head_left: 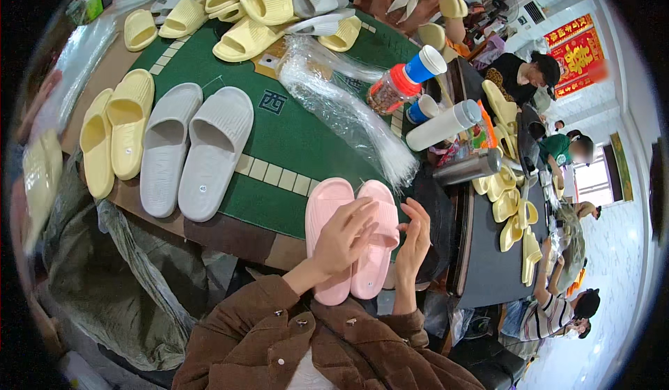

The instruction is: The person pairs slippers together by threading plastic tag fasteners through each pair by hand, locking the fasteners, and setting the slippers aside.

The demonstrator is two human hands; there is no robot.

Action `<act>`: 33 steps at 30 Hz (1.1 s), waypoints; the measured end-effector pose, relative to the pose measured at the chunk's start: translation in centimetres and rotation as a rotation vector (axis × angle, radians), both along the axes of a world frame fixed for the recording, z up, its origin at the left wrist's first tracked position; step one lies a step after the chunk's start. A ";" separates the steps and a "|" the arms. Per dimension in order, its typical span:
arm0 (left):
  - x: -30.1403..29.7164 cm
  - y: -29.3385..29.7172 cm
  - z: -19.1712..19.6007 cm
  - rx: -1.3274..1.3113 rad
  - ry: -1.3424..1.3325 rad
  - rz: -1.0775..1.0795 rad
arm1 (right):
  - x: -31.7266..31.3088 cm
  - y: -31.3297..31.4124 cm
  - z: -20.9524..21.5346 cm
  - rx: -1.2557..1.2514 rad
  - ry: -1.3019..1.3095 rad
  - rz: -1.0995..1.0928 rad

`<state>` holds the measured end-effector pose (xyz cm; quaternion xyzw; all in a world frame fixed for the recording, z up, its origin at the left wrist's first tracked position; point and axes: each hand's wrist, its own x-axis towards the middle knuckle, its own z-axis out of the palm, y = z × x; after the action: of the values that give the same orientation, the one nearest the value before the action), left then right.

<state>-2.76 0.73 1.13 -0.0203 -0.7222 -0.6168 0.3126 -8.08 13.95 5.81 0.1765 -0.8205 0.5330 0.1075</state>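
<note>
Here the pair of pink slide sandals (pixel 352 240) lies side by side at the near edge of the green table mat (pixel 293 139), toes pointing away from the person, seemingly lined up as a matched pair. The left hand (pixel 346 240) rests flat on top of them with its fingers spread, pressing across both straps, which looks like a way of keeping the two together. The right hand (pixel 414 240) stands on edge just beside the right sandal, fingers loosely open and gripping nothing; whether it touches the sandal I cannot tell. Further left on the mat a grey pair (pixel 195 149) and a yellow pair (pixel 115 132) lie in the same side-by-side order. A sheaf of clear plastic bags (pixel 348 115) fans out beyond the pink pair, within reach, and more yellow and grey slides (pixel 244 13) are heaped at the far edge.
</note>
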 end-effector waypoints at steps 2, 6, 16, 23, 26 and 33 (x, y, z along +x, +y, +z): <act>0.5 -0.2 0.7 0.090 -0.033 -0.048 | 1.5 0.0 0.3 -0.014 -0.045 0.069; 0.9 -1.4 0.7 0.012 -0.004 -0.099 | 3.1 -0.9 1.3 -0.067 -0.066 0.442; 3.7 2.4 2.1 0.069 -0.107 -0.464 | 4.2 6.1 0.6 -0.519 -0.277 0.511; 4.1 7.2 2.0 -0.137 -0.216 -0.427 | 4.5 10.5 0.1 -0.623 -0.386 0.419; 4.3 7.4 1.8 -0.381 -0.177 -0.265 | 3.9 13.3 0.4 -0.776 -0.390 0.267; 6.6 5.7 3.1 -0.788 -0.130 0.070 | 1.2 18.2 0.0 -1.079 -0.276 0.384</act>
<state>3.86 6.44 4.19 -0.0749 -0.9219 -0.2815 0.2554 -6.87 32.15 5.76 0.1713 -0.3932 0.9030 -0.0239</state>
